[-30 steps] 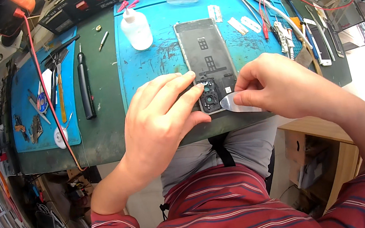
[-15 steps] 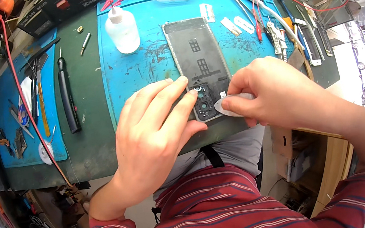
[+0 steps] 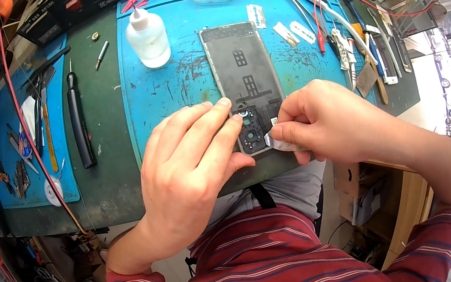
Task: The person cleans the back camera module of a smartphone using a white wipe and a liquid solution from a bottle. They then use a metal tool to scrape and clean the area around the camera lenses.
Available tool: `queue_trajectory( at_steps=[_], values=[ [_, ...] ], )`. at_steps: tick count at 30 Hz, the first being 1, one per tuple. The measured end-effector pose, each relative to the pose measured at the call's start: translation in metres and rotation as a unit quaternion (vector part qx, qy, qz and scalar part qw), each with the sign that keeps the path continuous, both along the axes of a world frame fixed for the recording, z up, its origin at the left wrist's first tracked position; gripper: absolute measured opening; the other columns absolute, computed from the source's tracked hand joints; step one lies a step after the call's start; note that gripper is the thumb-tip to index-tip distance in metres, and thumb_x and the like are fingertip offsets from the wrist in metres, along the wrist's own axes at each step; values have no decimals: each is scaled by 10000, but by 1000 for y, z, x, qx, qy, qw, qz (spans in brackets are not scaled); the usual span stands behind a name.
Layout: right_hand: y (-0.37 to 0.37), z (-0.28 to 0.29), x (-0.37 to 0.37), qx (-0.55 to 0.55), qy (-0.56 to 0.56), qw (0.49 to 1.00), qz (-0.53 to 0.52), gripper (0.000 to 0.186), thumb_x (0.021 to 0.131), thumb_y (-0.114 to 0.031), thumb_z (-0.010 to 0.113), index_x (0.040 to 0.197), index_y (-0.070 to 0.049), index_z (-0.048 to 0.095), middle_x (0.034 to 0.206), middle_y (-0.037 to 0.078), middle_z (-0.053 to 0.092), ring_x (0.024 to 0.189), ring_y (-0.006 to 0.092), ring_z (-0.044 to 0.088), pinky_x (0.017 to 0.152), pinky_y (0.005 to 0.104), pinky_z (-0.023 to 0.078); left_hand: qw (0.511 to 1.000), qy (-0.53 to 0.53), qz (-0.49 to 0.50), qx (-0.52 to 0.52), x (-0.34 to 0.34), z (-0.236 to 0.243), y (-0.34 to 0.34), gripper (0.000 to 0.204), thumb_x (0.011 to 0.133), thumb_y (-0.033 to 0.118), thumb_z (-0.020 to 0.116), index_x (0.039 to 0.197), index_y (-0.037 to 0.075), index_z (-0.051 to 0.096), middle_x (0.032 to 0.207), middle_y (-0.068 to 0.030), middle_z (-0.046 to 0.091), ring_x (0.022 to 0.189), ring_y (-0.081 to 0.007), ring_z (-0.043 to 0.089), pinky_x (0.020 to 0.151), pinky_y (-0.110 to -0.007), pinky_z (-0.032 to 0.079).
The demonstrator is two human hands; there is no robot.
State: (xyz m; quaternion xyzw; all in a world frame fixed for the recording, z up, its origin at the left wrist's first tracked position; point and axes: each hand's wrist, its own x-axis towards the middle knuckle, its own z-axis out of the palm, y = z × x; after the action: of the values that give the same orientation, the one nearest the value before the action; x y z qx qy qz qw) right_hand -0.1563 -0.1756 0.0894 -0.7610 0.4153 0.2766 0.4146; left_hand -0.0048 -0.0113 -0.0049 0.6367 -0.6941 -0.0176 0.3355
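Head view: phone (image 3: 255, 67) mostly on blue mat (image 3: 182, 86), cam block (image 3: 251, 132) at its near end. L hand (image 3: 185, 161) at phone's left edge, fingers a bit apart, clamped on nothing, tips resting on edge & cam block, prob. to stop phone sliding. R hand (image 3: 330, 119): thumb & fingers together, clamped on pick (image 3: 281, 144) close to its tip, prob. for control. Bottle (image 3: 149, 42) left of phone, razors (image 3: 302, 32) right, likely for easy reach.
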Motion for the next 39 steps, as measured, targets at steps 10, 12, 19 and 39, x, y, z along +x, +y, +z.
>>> queue_trajectory(
  at_steps=[10, 12, 19, 39],
  values=[
    [14, -16, -16, 6, -68, 992, -108, 326, 1037, -225, 633, 919, 52, 757, 716, 113, 757, 618, 209, 704, 631, 391, 553, 1000, 3, -4, 5, -1, 1, -2, 531, 702, 208, 890, 1182, 10, 775, 1268, -114, 748, 1153, -330, 688, 945, -433, 579],
    [18, -16, -17, 0, -80, 988, -133, 324, 1039, -222, 633, 916, 52, 756, 713, 108, 756, 611, 194, 695, 620, 386, 548, 1000, 2, -4, 4, -1, 1, -2, 531, 702, 207, 890, 1181, 9, 775, 1268, -115, 747, 1152, -332, 688, 945, -433, 580],
    [13, -19, -12, -9, -87, 988, -126, 326, 1039, -215, 640, 897, 55, 755, 689, 108, 746, 588, 199, 694, 621, 390, 551, 1000, 0, -3, 4, 0, 1, -2, 534, 701, 201, 892, 1184, 6, 774, 1275, -119, 746, 1157, -334, 686, 949, -432, 576],
    [-7, -19, -11, -33, -126, 991, 28, 299, 1023, -235, 691, 873, 16, 756, 656, 119, 711, 608, 261, 705, 632, 413, 545, 1000, 12, 1, -2, 0, -1, -2, 535, 686, 174, 897, 1176, -2, 771, 1281, -135, 744, 1143, -336, 692, 924, -430, 588]
  ],
)
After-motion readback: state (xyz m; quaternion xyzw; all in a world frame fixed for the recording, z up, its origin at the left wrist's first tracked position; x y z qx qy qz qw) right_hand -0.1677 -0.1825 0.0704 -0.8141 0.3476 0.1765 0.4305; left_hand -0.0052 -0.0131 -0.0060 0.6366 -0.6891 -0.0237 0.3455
